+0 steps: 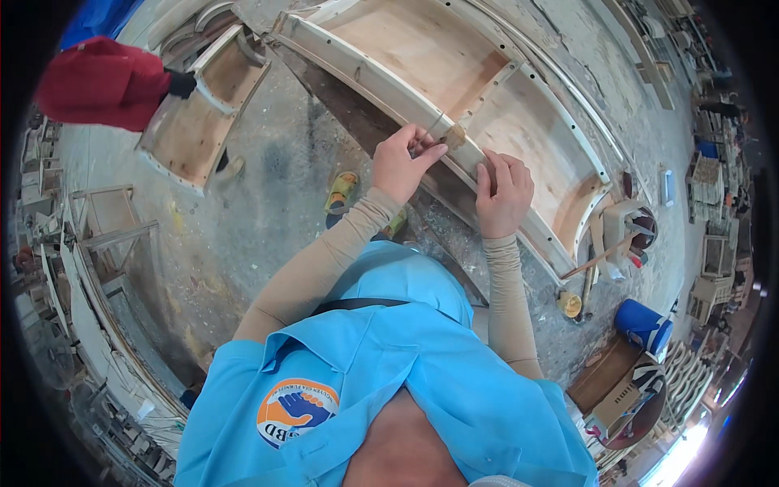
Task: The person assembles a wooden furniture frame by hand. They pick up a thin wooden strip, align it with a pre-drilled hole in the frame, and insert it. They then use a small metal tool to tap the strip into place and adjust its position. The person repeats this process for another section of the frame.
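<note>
A long, curved wooden frame [398, 81] with plywood panels and dark holes along its rails lies tilted in front of me. My left hand [403, 162] is closed in a pinch at its near rail. Whatever sits between those fingertips is too small to make out; a thin line shows just beyond them. Beside the fingertips, a tan-brown patch [457, 135] marks the joint of rail and crosspiece. Farther right along the same rail, my right hand [505, 195] has its bent fingers over the wood and its thumb on the near side.
At the upper left a person in a red cap [105, 81] bends over a smaller wooden frame [191, 138]. To the right are a yellow cup [570, 304], a blue container [643, 325] and a cardboard box [614, 410]. Wooden furniture parts [122, 235] line the left side.
</note>
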{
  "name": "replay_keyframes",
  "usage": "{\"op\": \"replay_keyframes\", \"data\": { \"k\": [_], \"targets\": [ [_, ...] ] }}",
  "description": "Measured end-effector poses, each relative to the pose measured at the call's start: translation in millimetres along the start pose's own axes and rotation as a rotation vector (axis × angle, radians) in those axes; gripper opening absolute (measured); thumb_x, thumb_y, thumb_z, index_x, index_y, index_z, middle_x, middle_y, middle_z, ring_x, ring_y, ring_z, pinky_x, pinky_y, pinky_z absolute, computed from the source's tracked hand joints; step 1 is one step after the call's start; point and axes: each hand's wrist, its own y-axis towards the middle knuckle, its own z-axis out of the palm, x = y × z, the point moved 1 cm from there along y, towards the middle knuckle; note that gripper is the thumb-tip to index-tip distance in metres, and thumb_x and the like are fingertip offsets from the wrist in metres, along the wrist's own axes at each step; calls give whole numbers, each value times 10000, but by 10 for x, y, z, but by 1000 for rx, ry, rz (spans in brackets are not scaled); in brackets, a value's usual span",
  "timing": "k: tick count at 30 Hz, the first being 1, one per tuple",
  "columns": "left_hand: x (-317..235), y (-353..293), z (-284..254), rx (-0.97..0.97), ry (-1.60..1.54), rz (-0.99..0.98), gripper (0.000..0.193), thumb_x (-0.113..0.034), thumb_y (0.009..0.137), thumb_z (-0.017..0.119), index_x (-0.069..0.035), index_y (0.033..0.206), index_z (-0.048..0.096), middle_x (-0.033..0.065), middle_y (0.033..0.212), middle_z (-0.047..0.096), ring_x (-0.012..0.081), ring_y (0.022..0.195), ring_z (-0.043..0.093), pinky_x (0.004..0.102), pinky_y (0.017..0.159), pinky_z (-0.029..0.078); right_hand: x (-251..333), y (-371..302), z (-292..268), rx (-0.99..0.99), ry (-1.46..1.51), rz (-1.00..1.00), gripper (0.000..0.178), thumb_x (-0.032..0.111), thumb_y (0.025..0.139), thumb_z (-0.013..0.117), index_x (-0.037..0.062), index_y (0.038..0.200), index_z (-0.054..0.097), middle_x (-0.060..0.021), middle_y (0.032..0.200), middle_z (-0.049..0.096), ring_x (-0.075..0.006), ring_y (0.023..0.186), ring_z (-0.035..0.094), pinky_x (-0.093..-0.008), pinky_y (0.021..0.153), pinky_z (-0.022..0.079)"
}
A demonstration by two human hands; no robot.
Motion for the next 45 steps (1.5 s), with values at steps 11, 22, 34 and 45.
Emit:
{"op": "replay_keyframes", "data": {
  "k": [11, 22, 34, 45],
  "targets": [
    [-79, 20, 60, -13, 32, -93, 278, -197, 748, 790, -28, 842, 590, 13, 734, 608, 87, 664, 548, 251, 644, 483, 8, 15, 2, -11, 20, 3, 261, 151, 796, 681, 115, 1053, 659, -42, 948, 594, -239, 887, 564, -374, 814, 425],
    [-135, 37, 51, -12, 62, -126, 292, -197, 752, 792, -32, 848, 571, 13, 748, 610, 87, 673, 565, 247, 644, 488, -13, 6, 16, -15, 12, 6, 279, 159, 797, 683, 119, 1072, 658, -42, 954, 595, -237, 886, 563, -372, 801, 429],
    [-155, 58, 41, -16, 119, -149, 332, -202, 744, 805, -39, 854, 538, 7, 735, 585, 79, 662, 530, 249, 630, 486, -5, 16, 6, 7, 41, 9, 297, 141, 792, 680, 131, 1087, 657, -39, 971, 604, -237, 904, 559, -368, 835, 417],
    [-152, 75, 50, -21, 79, -210, 356, -192, 721, 812, -49, 848, 511, 37, 692, 581, 133, 621, 558, 293, 617, 493, 145, 306, 39, 103, 222, 58, 288, 145, 785, 698, 99, 1064, 644, -66, 925, 593, -258, 904, 549, -381, 823, 416]
  ]
}}
